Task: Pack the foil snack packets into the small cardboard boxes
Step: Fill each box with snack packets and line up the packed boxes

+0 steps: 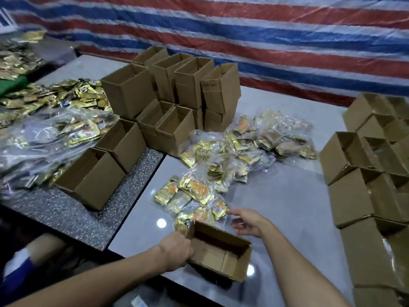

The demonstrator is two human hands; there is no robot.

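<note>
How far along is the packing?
Done: hard to tell; the boxes on the right are open, contents unclear. In hand: left hand grips the near open box, which looks empty; right hand reaches open toward a bag of foil packets. Left: more bagged packets and the stacked open boxes.

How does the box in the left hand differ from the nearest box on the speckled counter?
The held box sits on the glossy grey table; the counter box on the speckled counter. The left hand grips the held box; the counter box is untouched. Both are open-topped and look empty.
</note>
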